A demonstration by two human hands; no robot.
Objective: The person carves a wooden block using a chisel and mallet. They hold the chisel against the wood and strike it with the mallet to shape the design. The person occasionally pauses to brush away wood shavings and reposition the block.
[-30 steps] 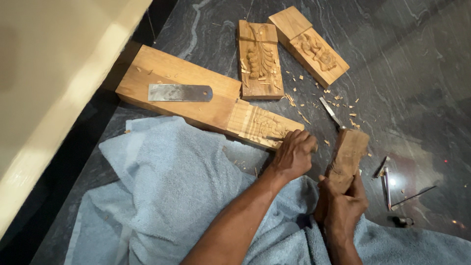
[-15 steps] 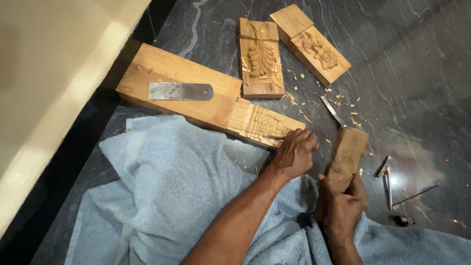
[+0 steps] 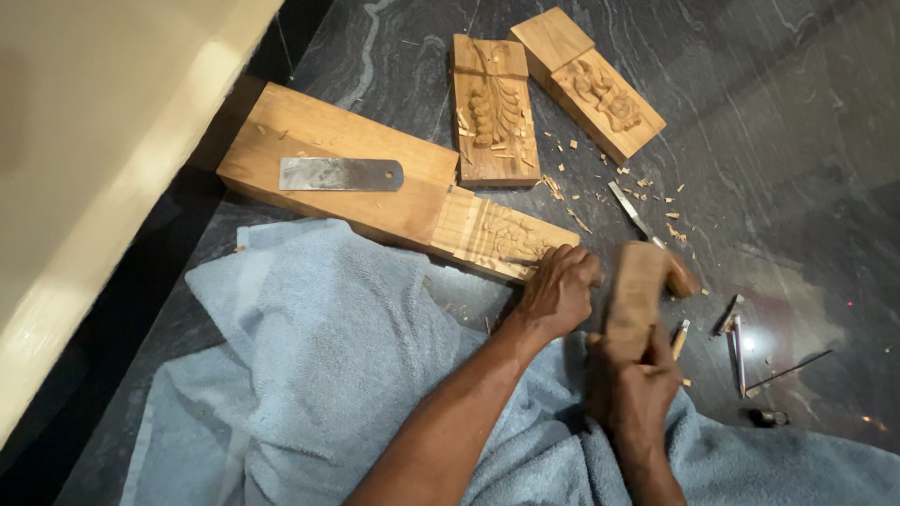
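Dark marbled stone floor carries three carved brown wooden blocks that I count: two small ones at top centre, one long plank. My right hand is clamped on one wooden mallet; my left hand grips a thin chisel against the plank.

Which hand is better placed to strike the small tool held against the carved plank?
Probably the right hand: it grips the wooden mallet beside the carved plank. The left hand rests on the plank, apparently steadying a small tool there.

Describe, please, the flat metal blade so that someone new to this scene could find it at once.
Start at the long wooden plank lying on the dark stone floor, just above the blue towel. The flat metal blade rests on the plank's plain left end. Unlike the thin chisels on the floor to the right, it is a wide grey strip with one rounded end.
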